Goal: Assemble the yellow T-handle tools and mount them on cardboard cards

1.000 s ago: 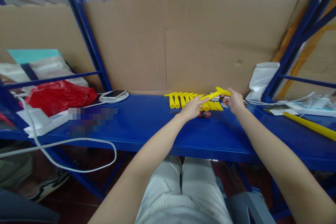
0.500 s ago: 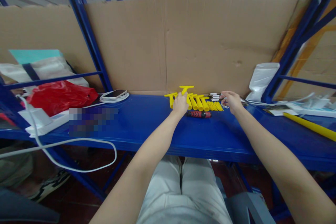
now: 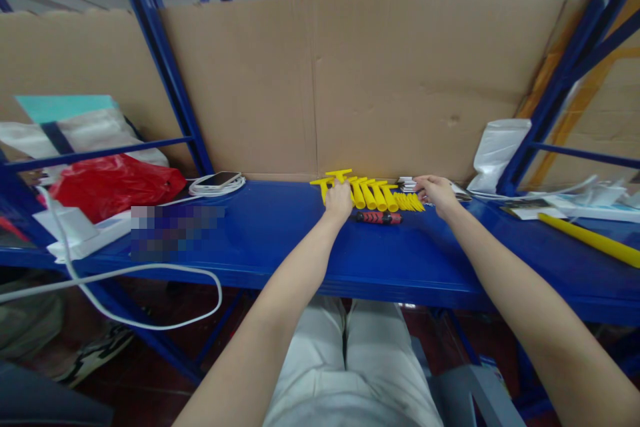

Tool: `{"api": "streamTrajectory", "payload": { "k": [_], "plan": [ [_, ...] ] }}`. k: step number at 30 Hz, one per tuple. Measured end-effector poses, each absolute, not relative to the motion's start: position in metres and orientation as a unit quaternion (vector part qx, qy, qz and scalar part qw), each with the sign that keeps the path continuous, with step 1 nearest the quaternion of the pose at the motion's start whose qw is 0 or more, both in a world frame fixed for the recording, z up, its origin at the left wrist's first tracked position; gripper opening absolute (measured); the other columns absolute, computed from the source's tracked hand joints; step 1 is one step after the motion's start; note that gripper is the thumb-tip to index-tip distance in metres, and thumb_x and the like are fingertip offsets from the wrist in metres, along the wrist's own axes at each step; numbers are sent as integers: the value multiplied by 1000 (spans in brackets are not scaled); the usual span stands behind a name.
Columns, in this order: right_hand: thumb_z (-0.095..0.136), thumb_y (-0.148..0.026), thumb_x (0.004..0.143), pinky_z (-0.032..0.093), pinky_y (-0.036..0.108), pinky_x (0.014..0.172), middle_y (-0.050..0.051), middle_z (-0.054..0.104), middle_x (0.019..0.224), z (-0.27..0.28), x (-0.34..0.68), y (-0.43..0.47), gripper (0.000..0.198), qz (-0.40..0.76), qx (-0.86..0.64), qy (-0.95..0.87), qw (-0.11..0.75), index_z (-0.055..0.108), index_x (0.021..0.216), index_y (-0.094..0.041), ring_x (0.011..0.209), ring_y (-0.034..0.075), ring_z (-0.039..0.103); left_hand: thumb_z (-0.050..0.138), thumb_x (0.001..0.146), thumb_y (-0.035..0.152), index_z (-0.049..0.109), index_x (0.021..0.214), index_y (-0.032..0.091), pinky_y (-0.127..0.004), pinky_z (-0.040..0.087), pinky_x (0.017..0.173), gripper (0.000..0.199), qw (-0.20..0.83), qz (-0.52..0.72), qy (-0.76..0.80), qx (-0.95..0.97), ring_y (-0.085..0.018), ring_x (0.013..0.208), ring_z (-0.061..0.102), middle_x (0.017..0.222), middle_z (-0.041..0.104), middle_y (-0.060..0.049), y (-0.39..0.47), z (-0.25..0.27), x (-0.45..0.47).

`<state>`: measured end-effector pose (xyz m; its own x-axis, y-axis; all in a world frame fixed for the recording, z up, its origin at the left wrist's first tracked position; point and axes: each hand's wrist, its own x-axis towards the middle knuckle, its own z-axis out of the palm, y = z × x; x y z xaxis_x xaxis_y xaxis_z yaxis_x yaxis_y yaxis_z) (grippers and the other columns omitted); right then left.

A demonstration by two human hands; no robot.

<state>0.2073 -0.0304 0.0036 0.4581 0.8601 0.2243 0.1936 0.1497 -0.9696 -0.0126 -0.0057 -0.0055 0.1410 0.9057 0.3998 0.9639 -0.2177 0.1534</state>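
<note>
Evidently, the person's left hand [image 3: 339,200] has its fingers drawn in around a yellow, T-shaped, plastic-looking piece [image 3: 340,175], whose crossbar sticks out at the hand's twelve o'clock. A matching yellow T-shaped piece with a round stem [image 3: 322,185] lies just beside that hand at ten o'clock, and a row of yellow T-shaped pieces [image 3: 371,195] lies close by at three. If the held piece tilts or is released carelessly, it could knock these neighbours, and their round stems might roll. At four o'clock a red-and-black handled tool [image 3: 379,217] lies on the blue metal tabletop [image 3: 280,233]; a low wrist sweep could nudge it. Farther at three, the right hand [image 3: 434,190] has narrowly curled fingers; whether they hold anything cannot be told. A careless sideways move there could scatter the small yellow wedge-shaped pieces [image 3: 409,202] just beside it.
</note>
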Motion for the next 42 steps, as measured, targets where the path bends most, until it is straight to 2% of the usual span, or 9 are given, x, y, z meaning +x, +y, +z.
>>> {"api": "streamTrajectory", "payload": {
  "k": [6,14,19,24,30,37,42],
  "plan": [
    [54,-8,80,33,14,33,-3,57,56,6,204,-36,9,274,-591,-454,607,58,75,-14,35,4,44,37,89,9,60,118,15,-34,51,90,38,47,-209,-629,-747,-24,105,64,125,58,-16,-1,-7,-16],
    [56,-8,79,33,14,32,-4,55,52,3,204,-34,8,271,-593,-468,596,59,72,-13,34,3,43,41,87,14,63,119,16,-38,49,92,38,34,-200,-648,-734,-25,106,62,123,59,-18,7,-13,-20],
    [54,-3,79,33,15,33,-4,55,53,3,203,-35,14,268,-597,-481,584,59,71,-13,34,4,43,48,82,18,63,120,19,-46,45,97,40,24,-203,-666,-717,-29,117,55,129,56,-16,8,-16,-19],
    [56,-4,80,33,15,32,-4,56,52,1,203,-34,14,261,-598,-497,572,59,70,-13,34,4,45,45,83,19,60,123,18,-54,40,101,43,-2,-208,-685,-698,-31,128,45,137,52,-14,8,-16,-20],
    [56,-4,81,33,13,31,-4,56,50,2,203,-34,14,258,-603,-507,560,60,72,-14,34,4,44,43,84,21,53,131,20,-54,37,104,48,-27,-219,-700,-679,-30,134,40,145,45,-14,8,-15,-21],
    [59,-7,80,33,13,32,-4,56,51,1,203,-34,11,253,-607,-520,546,61,71,-14,35,4,46,43,85,24,52,133,20,-57,33,107,49,-20,-214,-694,-687,-31,135,39,147,43,-14,9,-16,-20],
    [60,-6,78,33,15,32,-1,57,51,15,222,-36,17,172,-644,-534,520,58,63,-13,35,5,45,41,87,25,55,130,17,-57,32,108,46,0,-226,-667,-710,-31,134,40,145,45,-14,5,-15,-17]
  ]
}}
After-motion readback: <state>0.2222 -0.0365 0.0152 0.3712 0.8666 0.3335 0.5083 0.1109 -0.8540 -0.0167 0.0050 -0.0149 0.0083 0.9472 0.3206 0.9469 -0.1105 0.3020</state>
